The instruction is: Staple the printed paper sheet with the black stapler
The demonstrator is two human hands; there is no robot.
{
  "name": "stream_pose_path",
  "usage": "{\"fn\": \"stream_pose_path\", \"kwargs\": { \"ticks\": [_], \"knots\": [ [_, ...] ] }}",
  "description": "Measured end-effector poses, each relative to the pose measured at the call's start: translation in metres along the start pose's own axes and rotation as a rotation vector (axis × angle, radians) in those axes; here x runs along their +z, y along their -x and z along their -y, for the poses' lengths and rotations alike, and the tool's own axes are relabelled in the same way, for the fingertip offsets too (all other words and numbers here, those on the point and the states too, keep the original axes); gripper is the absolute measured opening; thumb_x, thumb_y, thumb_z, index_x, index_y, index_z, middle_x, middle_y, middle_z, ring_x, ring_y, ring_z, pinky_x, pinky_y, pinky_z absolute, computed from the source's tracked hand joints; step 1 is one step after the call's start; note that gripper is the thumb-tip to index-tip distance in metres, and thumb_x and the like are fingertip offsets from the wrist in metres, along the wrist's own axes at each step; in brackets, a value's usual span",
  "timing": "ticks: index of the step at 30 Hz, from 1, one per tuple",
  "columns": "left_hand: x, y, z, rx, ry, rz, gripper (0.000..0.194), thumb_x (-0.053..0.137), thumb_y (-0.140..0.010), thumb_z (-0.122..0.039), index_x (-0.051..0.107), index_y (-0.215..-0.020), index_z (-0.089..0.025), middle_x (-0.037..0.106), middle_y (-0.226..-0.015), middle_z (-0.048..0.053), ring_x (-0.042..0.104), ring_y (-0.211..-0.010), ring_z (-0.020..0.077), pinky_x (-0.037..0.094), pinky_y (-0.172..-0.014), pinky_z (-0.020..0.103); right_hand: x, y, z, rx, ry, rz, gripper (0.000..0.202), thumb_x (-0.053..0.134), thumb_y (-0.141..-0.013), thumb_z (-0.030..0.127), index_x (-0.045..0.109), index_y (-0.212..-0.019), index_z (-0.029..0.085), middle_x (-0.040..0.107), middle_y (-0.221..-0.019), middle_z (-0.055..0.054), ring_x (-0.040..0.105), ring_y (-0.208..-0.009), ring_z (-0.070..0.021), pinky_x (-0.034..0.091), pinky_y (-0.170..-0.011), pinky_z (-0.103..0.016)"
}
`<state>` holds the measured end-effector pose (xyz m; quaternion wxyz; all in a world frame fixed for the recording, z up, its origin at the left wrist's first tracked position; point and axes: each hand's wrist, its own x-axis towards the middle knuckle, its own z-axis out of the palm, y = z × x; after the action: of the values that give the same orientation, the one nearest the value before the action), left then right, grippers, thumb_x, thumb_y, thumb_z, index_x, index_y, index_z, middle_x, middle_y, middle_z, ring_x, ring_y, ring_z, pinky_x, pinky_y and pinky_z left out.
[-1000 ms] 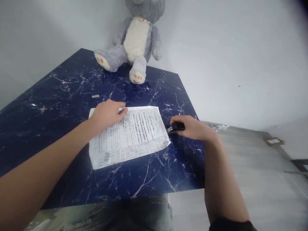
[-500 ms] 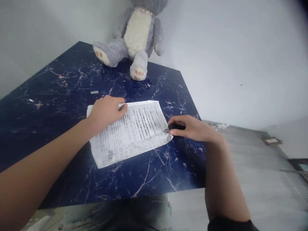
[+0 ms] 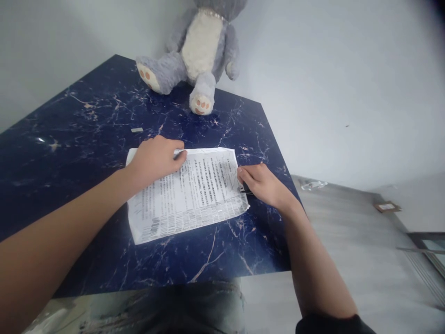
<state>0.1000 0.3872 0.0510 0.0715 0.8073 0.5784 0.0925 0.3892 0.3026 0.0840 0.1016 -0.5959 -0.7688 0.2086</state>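
Observation:
Printed sheets of paper [image 3: 194,195] lie on the dark blue marbled table, their left and right edges slightly curled. My left hand [image 3: 156,155] is closed on the far left part of the sheets, thumb on top and fingers bent at the far edge. At the right edge of the paper, my right hand [image 3: 260,183] is closed over a small black stapler [image 3: 245,188]. Its front end meets the paper's edge; most of its body is hidden under my fingers. Beyond my left hand lies a short grey strip [image 3: 136,130], which looks like a staple stick.
A grey and cream plush toy [image 3: 201,51] sits at the table's [image 3: 79,125] far edge against the wall. To the right, below the table, is a grey floor [image 3: 347,241] with a crumpled clear wrapper [image 3: 313,185] and a small brown item [image 3: 387,207] by the wall.
My right hand has turned and shifted slightly left; its thumb now presses on top of the stapler, covering more of it. My left hand stays on the paper.

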Motion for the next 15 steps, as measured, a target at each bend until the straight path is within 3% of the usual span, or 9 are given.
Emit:
{"fn": "stream_pose_path", "kwargs": {
  "ticks": [8, 15],
  "knots": [
    [0.0, -0.001, 0.007, -0.02, 0.037, -0.018, 0.038, 0.052, -0.092, -0.05, 0.078, -0.103, -0.025, 0.071, -0.084, 0.008, 0.069, -0.1, 0.0339, 0.048, -0.093, 0.044, 0.004, -0.002, 0.0, -0.023, 0.046, -0.006, 0.049, 0.034, -0.11, 0.042, 0.033, -0.065, 0.022, 0.044, -0.061, 0.0, 0.041, -0.057, -0.0132, 0.028, -0.064, -0.036],
    [-0.001, -0.001, 0.007, -0.016, 0.006, -0.016, 0.037, 0.053, -0.093, -0.05, 0.078, -0.103, -0.024, 0.071, -0.084, 0.008, 0.069, -0.1, 0.0331, 0.049, -0.092, 0.043, 0.012, -0.004, 0.0, 0.027, 0.195, 0.009, 0.048, 0.033, -0.109, 0.044, 0.04, -0.068, 0.021, 0.054, -0.068, -0.003, 0.046, -0.061, -0.015, 0.028, -0.063, -0.034]
  ]
}}
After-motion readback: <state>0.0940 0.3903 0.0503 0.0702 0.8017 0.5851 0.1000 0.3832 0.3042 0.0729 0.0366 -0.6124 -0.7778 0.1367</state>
